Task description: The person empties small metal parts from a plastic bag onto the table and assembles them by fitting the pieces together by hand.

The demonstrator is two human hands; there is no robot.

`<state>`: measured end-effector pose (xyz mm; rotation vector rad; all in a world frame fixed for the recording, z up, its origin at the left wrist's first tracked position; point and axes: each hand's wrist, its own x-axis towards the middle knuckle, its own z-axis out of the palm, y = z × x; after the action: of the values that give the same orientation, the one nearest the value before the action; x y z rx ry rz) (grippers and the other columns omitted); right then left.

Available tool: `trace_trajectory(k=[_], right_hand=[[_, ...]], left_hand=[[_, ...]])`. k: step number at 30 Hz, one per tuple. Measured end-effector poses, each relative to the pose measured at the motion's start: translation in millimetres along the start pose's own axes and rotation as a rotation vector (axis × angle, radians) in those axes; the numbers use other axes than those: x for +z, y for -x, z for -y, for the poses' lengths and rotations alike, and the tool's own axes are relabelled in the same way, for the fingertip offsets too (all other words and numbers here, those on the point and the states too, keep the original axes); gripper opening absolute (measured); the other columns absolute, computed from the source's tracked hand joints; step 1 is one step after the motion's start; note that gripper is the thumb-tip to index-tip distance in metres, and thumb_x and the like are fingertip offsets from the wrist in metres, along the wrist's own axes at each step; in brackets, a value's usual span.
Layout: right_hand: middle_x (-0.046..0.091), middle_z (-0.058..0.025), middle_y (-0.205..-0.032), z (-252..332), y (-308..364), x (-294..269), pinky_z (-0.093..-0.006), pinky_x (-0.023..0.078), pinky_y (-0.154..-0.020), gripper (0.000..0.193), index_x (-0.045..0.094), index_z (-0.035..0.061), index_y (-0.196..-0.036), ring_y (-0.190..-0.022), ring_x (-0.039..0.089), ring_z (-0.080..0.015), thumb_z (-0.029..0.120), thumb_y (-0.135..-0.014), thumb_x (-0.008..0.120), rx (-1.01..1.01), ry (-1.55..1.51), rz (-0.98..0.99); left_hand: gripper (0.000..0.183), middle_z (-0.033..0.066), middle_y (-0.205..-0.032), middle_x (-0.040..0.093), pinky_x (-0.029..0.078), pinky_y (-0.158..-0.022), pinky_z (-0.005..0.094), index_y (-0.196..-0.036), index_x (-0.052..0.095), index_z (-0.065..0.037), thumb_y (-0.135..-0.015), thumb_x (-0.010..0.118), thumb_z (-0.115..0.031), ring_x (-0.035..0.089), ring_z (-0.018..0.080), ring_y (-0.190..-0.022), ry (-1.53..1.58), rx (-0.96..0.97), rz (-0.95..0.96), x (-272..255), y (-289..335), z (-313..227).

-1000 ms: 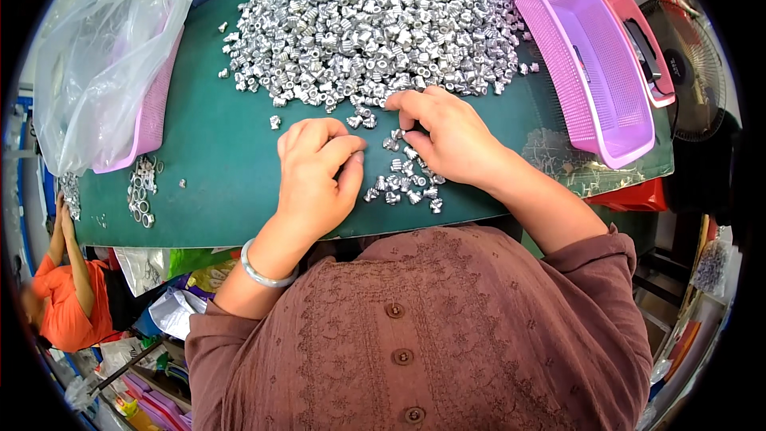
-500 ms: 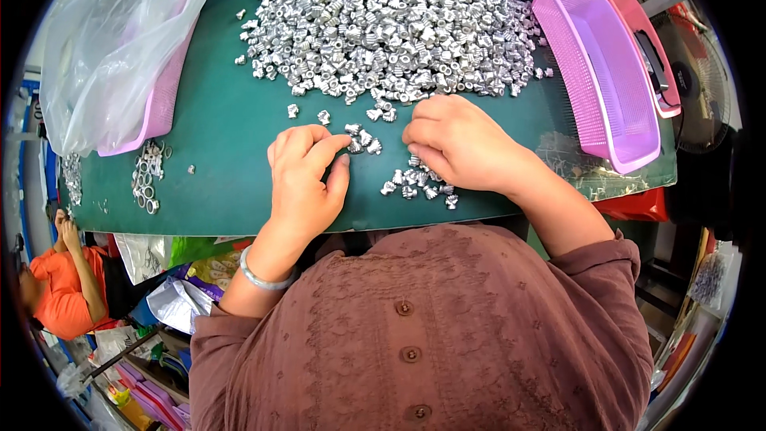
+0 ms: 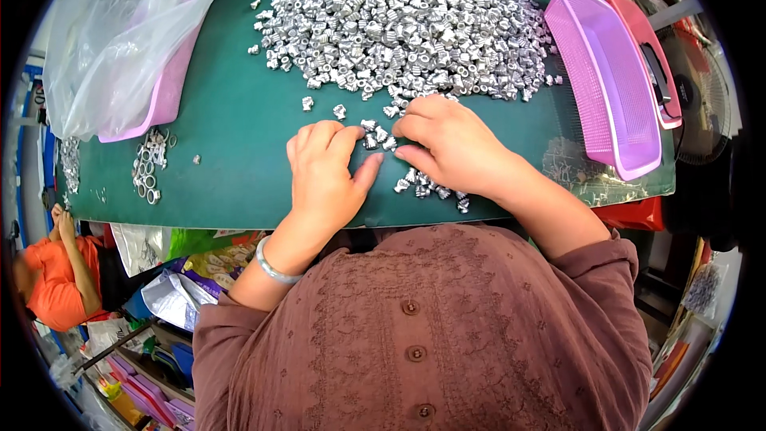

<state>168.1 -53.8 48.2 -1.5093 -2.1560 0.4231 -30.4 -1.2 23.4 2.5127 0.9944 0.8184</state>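
Palms down, left hand [image 3: 325, 179], right hand [image 3: 451, 146], small scattered metal parts [image 3: 375, 137], axes mixed

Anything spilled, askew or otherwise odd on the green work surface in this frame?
Nothing looks damaged. A few small metal parts lie scattered off the big silver pile, and a separate cluster of rings sits near the pink tray under a clear plastic bag. Both hands, left hand and right hand, rest on loose parts.

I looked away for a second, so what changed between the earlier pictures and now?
The left hand slid closer to the right hand; both now press on a few small silver parts between them. The big silver pile, pink baskets and plastic bag stayed put.
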Motion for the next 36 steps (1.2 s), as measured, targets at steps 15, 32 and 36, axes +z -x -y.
trace_trajectory(k=[15,32,36], right_hand=[[0.057,-0.0112,-0.087,9.3,-4.6,-4.2,-0.0437,0.049,-0.072,0.019,0.064,0.0044,-0.096,-0.085,0.06,-0.0327,0.012,-0.079,0.068,0.029,-0.034,0.097],[0.067,-0.0119,-0.088,-0.9,-1.0,-15.0,-0.0415,0.052,-0.071,0.024,0.066,0.0083,-0.108,-0.083,0.065,-0.0313,0.012,-0.084,0.063,0.097,0.008,0.107],[0.066,-0.0117,-0.088,-2.7,-1.2,-6.3,-0.0421,0.052,-0.07,0.022,0.066,0.0092,-0.107,-0.081,0.065,-0.0318,0.012,-0.085,0.063,0.104,0.016,-0.043]], left_hand=[[0.028,0.0087,-0.091,0.058,0.042,-0.081,0.0371,-0.1,0.066,-0.006,-0.072,0.07,-0.005,0.055,0.0268,-0.088,0.166,0.039,0.09,-11.3,4.4,8.9],[0.02,0.01,-0.079,0.058,0.048,-0.065,0.0333,-0.101,0.067,-0.003,-0.081,0.068,-0.003,0.058,0.0246,-0.07,0.126,-0.042,-0.046,-13.1,-2.4,23.2],[0.026,0.008,-0.079,0.057,0.046,-0.061,0.0331,-0.105,0.066,-0.004,-0.08,0.071,-0.008,0.055,0.0222,-0.067,0.055,-0.161,-0.05,-15.4,-12.7,26.7]])
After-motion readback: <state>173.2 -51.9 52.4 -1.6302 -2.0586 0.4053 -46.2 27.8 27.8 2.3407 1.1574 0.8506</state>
